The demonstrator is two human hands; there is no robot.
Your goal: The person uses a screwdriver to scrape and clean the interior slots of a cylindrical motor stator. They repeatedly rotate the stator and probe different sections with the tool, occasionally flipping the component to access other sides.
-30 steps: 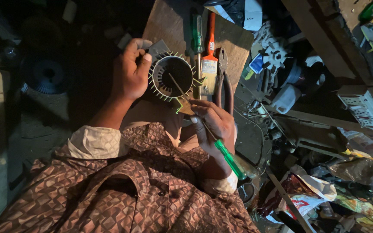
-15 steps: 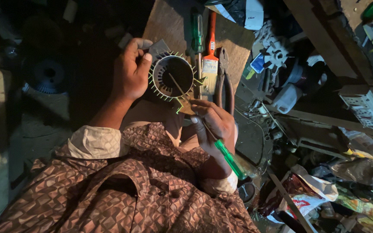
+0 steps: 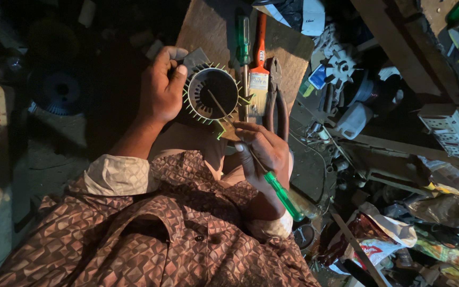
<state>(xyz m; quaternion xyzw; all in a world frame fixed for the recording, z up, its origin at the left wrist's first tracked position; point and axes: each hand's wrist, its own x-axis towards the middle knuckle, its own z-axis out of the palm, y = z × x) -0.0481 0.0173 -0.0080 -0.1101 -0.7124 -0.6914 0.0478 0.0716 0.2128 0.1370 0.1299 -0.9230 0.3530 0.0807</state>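
A: Two hands on one part, and almost nothing has shifted over the last second. Left hand [image 3: 161, 89] is wrapped round the rim of the round metal stator core with pale insulation tabs sticking out all round [image 3: 212, 94], fingers curled, thumb on top, same grip as a second ago. The core sits at the near edge of the brown wooden board [image 3: 208, 26], above the person's lap.

B: And the right?

A: Right hand [image 3: 261, 151] is closed in a pinch on the green-handled screwdriver [image 3: 281, 193], handle trailing back toward the wrist, thin shaft reaching into the dark bore of the core. Compared with half a second ago the tip sits at much the same angle; any change is a slight nudge, too small to call.

B: What does that suggest?

A: My reading: slow, fine poking inside the bore rather than a new step. The core is held steady and the tool is worked in place.

B: Surroundings?

A: Just beyond the core on the board: a second green-handled screwdriver [image 3: 244, 45], an orange-handled flat paintbrush [image 3: 258, 69], and dark steel pliers [image 3: 277, 95], lying side by side, the brush bristles near the core's far rim. To the right, clutter: a white plastic fan impeller [image 3: 340, 66], a white switch box [image 3: 451, 130], crumpled wrappers [image 3: 389, 234].

B: Anything in the way?

A: The lying tools crowd the core's far side. Light is poor; the bore's inside cannot be made out.
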